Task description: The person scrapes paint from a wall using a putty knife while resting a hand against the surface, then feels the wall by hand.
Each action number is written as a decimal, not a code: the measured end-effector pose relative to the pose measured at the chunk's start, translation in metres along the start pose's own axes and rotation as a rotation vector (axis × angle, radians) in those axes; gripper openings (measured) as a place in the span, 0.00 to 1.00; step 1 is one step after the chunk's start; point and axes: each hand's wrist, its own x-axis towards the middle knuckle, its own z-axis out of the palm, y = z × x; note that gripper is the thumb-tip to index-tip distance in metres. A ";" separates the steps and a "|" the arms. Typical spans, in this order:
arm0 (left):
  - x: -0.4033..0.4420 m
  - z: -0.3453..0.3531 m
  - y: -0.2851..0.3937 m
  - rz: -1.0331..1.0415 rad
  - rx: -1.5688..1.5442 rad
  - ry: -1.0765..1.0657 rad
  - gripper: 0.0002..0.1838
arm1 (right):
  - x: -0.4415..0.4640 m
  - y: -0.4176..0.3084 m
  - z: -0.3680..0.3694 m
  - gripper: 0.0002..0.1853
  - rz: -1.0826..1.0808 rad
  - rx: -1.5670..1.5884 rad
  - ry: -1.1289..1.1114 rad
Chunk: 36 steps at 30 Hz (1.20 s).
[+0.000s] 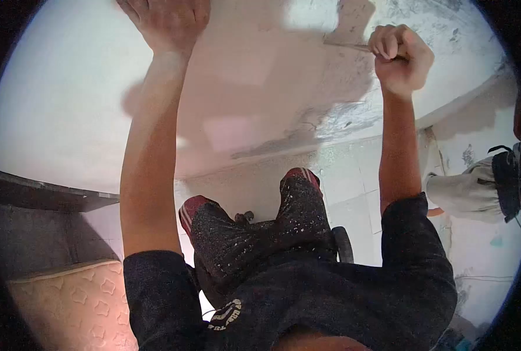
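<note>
You are holding a thin, straight, dull-brown tool (349, 45) in your right hand (402, 58), its fingers folding into a fist around the near end. This grip is leaving the slender length projecting leftward over the white, grey-blotched wall (67, 117), probably keeping your knuckles clear of the surface; tool-to-wall contact is not showing clearly. Your left hand (169, 20) is lying at the same wall, well apart from the tool, presumably steadying your reach. Its fingertips are falling outside the view, so you cannot tell their spread. A peach, quilted mattress (90, 301) is standing to your left, away from both arms.
</note>
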 end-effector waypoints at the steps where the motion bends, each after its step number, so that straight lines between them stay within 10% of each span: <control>1: -0.001 -0.002 0.001 -0.002 -0.002 0.004 0.35 | -0.002 -0.009 0.000 0.19 -0.018 0.015 -0.023; 5: 0.000 -0.006 0.000 -0.008 -0.045 0.009 0.34 | -0.001 -0.011 0.000 0.17 -0.070 0.177 -0.080; 6: 0.000 -0.006 0.001 0.008 -0.042 0.013 0.34 | -0.002 0.005 0.011 0.16 -0.153 -0.636 -0.105; 13: -0.002 0.001 -0.002 -0.003 -0.066 0.029 0.34 | 0.030 -0.020 0.006 0.15 -0.110 0.367 -0.393; 15: -0.002 0.012 -0.007 0.073 -0.092 0.166 0.33 | 0.014 0.015 0.027 0.15 -0.412 -0.812 -0.219; 16: 0.000 0.009 -0.005 0.071 -0.090 0.174 0.33 | 0.005 0.019 0.033 0.16 -0.077 -0.529 -0.175; 21: -0.001 0.003 -0.004 0.025 -0.073 0.094 0.32 | 0.001 -0.008 0.029 0.21 -0.163 0.016 -0.100; 29: 0.002 0.006 -0.004 0.012 -0.074 0.109 0.31 | 0.016 -0.026 0.038 0.19 -0.176 0.257 -0.207; 33: -0.002 0.004 -0.005 0.028 -0.081 0.114 0.30 | 0.021 -0.013 0.039 0.18 -0.031 -0.226 -0.034; 36: -0.003 0.012 -0.007 0.040 -0.067 0.169 0.31 | 0.026 -0.037 0.022 0.20 -0.081 0.237 -0.262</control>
